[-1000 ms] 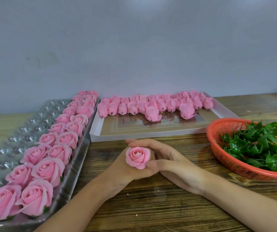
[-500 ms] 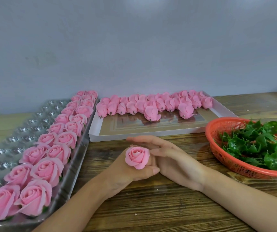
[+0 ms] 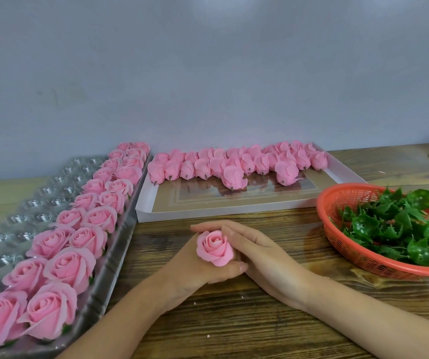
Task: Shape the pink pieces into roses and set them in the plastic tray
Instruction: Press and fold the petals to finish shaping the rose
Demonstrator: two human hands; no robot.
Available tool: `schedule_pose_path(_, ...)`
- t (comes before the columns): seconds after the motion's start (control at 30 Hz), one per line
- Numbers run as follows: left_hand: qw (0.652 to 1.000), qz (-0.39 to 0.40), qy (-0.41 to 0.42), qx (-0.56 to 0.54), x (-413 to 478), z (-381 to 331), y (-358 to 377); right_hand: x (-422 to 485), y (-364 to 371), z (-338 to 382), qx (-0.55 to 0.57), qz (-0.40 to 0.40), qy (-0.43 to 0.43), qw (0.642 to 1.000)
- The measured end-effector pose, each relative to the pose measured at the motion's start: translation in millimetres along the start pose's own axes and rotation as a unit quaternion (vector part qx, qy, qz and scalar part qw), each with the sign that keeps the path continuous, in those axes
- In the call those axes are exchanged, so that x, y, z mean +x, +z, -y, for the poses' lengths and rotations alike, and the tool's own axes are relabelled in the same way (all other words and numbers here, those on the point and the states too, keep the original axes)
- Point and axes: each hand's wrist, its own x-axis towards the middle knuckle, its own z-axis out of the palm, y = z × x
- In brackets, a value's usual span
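On a wooden desk (image 3: 234,322), between a plastic tray (image 3: 39,194) of finished roses (image 3: 70,265), a white box (image 3: 234,209) of pink pieces (image 3: 234,164) and a red basket (image 3: 337,246) of green leaves (image 3: 400,229), the left hand (image 3: 192,270) grips a rose (image 3: 214,247), thumb curled beneath; the right hand (image 3: 262,255) rests nearly straight fingers (image 3: 236,233) against it.

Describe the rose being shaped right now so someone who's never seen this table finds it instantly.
On the wooden table, look between the plastic tray of finished roses on the left and the red basket of green leaves on the right. There the left hand grips a single pink rose, the right hand touching it. It is the only open bloom outside the tray.
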Motion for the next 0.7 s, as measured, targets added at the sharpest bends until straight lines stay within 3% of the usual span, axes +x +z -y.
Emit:
schedule_pose_path(0.43, 0.997, 0.016, 0.042, 0.057, 0.7, -2.6, 3.7, -0.1, 0.2, 0.7, 0.014, -0.013, 0.001, 1.000)
schedule_pose_path(0.57, 0.996, 0.034, 0.064, 0.047, 1.4, -2.7, 3.7, -1.6, -1.2, -0.6, 0.040, -0.057, -0.070, 0.995)
schedule_pose_path(0.7, 0.996, 0.028, 0.066, 0.051, 3.6, -2.6, 4.0, -6.0, 2.1, 3.0, -0.044, -0.080, -0.163, 0.982)
